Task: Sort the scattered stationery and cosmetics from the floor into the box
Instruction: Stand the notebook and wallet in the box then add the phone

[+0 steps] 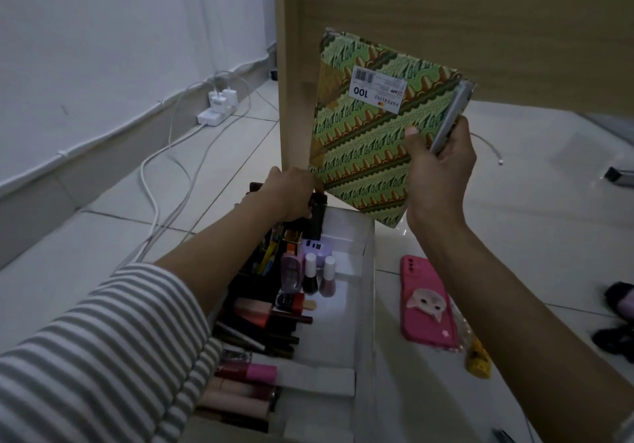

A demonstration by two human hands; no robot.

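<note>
**Batik notebook up in the air, box half full**

The right hand [439, 175] has the green-and-brown batik notebook [363, 154] lifted off the floor [514, 236] and tilted. It's over the far right corner of the white box [368, 271]. The sticker [375, 90] on the cover is upside down from here but reads "PAPERLINE" and a big "100", with a barcode next to it. The rest of the print is too small to read. The thumb [411, 132] is pressed flat on the cover near the right edge. The other fingers wrap round behind the spine side, so that hand is clamped on the book.

The left hand [295, 195], striped sleeve [103, 356] pushed up, is at the far left end of the box. Its fingers are curled down over a black case [317, 214] standing there.

In the box are two nail polish bottles [310, 272] with white caps, a pink tube [255, 372] and a pile of dark pencils and lip stuff. A pink phone case [429, 308] with a cat on it lies on the floor just right of the box.
</note>
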